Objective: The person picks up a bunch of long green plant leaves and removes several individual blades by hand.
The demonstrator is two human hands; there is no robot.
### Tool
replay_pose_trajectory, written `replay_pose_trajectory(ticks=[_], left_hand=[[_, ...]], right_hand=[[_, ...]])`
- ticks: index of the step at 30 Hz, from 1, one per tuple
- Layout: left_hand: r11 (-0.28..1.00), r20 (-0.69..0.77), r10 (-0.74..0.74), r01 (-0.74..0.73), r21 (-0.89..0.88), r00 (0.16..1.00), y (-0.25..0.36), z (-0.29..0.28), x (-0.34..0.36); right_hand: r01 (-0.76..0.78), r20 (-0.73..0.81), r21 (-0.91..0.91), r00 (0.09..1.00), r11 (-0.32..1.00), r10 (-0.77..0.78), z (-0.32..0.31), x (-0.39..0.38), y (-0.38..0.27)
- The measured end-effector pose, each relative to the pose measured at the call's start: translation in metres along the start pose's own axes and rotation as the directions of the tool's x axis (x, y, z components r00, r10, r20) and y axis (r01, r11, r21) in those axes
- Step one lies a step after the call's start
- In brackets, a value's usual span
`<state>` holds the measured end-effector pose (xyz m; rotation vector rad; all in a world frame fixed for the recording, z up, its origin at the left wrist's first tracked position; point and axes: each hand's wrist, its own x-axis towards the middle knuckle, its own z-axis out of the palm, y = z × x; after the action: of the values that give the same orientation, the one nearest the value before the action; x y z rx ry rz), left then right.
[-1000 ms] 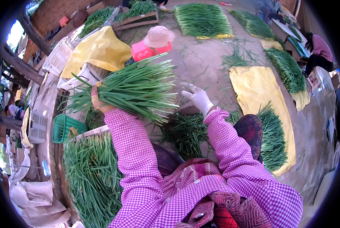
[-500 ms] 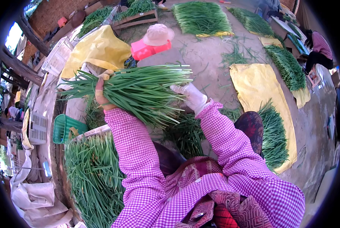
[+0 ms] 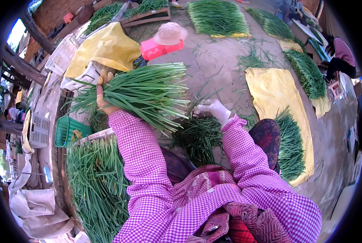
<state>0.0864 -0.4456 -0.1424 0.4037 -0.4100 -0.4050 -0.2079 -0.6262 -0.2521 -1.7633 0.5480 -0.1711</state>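
My left hand (image 3: 104,97), with pale tan coverings on its fingers, is closed round the leafy side of a big bunch of green chives (image 3: 144,91). The bunch lies level, its pale cut ends pointing right and fanned apart. To the right of those ends, and apart from them, is my right hand (image 3: 213,109) in a white glove. Its fingertips are pinched on a few thin, withered chive strands (image 3: 192,106). Below the hands, a loose heap of chive leaves (image 3: 201,139) lies on the ground between my knees.
Chives stacked in a crate (image 3: 96,182) stand at my left, beside a green basket (image 3: 69,131). A yellow sheet (image 3: 270,85) with more chives lies right. Ahead are a pink hat (image 3: 170,33), a yellow sack (image 3: 104,46) and chive piles (image 3: 217,18). Another person (image 3: 342,56) sits far right.
My right hand has drawn away from the cut ends, rightward and slightly down, with thin strands in its fingers. The bunch in my left hand has shifted a little left.
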Motion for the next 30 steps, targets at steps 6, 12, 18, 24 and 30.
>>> replay_pose_trajectory(ticks=[6, 12, 18, 24, 30], left_hand=[[0.988, 0.009, 0.041, -0.039, -0.147, 0.999, -0.011, 0.013, 0.010], [0.927, -0.422, 0.170, 0.001, 0.375, 0.890, -0.059, 0.094, -0.040], [0.934, -0.177, -0.131, 0.181, 0.309, 0.976, -0.101, 0.097, -0.077], [0.776, 0.260, -0.506, 0.303, 0.553, 0.822, -0.100, 0.090, -0.066], [0.743, 0.323, -0.668, 0.577, 0.339, 0.670, -0.093, 0.101, -0.073]], right_hand=[[0.028, -0.441, -0.110, 0.894, 0.994, -0.074, 0.000, 0.012, 0.002], [0.327, -0.239, -0.660, 0.762, 0.676, -0.602, 0.056, 0.003, -0.094], [0.263, -0.368, -0.555, 0.773, 0.789, -0.517, 0.057, 0.031, -0.085], [0.235, -0.011, 0.108, 0.972, 0.966, -0.235, 0.017, 0.022, -0.064], [0.140, 0.203, 0.350, 0.954, 0.926, -0.221, 0.012, 0.009, -0.081]])
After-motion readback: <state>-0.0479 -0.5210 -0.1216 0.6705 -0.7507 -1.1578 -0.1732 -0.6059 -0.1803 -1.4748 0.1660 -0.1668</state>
